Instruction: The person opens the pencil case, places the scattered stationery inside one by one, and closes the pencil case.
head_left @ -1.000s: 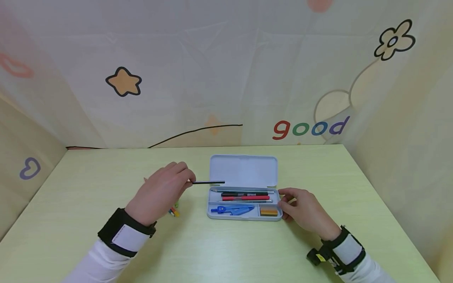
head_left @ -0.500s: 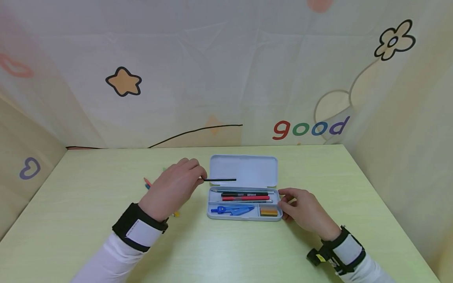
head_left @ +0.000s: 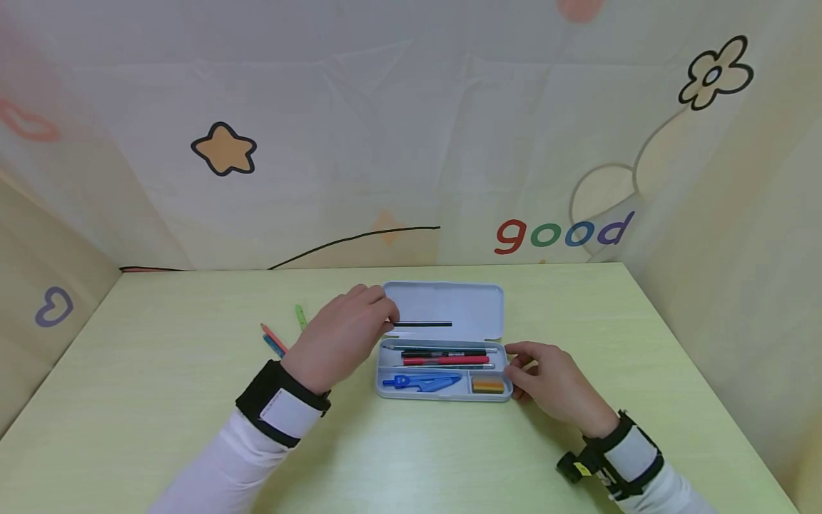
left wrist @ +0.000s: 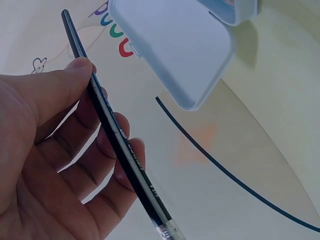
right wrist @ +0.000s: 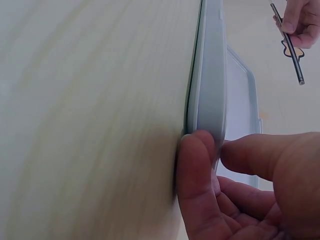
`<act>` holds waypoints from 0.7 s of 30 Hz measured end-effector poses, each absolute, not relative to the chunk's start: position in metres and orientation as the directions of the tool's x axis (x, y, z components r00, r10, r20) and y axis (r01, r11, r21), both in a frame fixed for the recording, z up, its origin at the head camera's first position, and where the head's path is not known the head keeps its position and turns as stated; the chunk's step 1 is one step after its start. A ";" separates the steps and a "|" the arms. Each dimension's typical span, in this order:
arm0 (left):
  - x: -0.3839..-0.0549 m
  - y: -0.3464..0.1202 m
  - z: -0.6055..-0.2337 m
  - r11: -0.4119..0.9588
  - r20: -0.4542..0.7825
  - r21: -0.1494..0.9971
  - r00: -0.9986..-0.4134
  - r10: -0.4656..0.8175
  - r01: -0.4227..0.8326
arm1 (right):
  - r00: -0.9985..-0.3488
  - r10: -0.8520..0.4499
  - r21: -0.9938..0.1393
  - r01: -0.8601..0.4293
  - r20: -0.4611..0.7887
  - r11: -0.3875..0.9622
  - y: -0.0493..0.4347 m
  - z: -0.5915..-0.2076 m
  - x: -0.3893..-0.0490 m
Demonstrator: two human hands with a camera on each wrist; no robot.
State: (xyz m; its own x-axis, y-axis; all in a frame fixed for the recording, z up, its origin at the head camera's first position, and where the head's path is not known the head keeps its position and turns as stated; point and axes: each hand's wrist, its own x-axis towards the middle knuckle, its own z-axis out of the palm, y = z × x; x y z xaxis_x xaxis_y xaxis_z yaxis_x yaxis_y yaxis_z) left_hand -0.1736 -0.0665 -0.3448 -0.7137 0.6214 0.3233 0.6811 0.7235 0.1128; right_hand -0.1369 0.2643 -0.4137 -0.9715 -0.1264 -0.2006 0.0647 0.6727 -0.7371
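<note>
My left hand pinches a black pencil between thumb and fingers, its body marked by a silver stripe and its lower end silvery in the left wrist view. In the head view the pencil lies level above the raised lid of a pale blue pencil case. My right hand grips the case's right end. A blue compass, a red pen, a black pen, a pencil and an orange-brown block lie in the case's compartments.
A red pencil, a blue pencil and a green piece lie left of the case, partly hidden by my left hand. A patterned curtain stands behind the table.
My left hand has moved right with the pencil, bringing it over the case's lid. The red and blue pencils and the green piece have come into view. The right hand has stayed on the case.
</note>
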 end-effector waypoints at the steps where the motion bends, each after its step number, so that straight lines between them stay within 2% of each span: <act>1: -0.174 -0.065 -0.345 0.723 0.320 0.116 -0.715 0.622 0.681 | -0.971 -0.128 -0.737 0.064 -0.200 0.672 0.264 -0.414 -0.137; 21: -0.183 -0.038 -0.352 0.704 0.301 0.145 -0.709 0.638 0.695 | -0.971 -0.137 -0.745 0.058 -0.197 0.664 0.265 -0.414 -0.137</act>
State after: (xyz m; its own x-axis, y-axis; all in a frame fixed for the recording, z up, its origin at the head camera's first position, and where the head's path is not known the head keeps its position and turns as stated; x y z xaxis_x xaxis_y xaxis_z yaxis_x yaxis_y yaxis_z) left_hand -0.1827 -0.0380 -0.3523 -0.7090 0.6379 0.3007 0.6950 0.7043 0.1447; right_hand -0.1371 0.2651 -0.4135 -0.9707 -0.1371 -0.1973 0.0576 0.6645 -0.7451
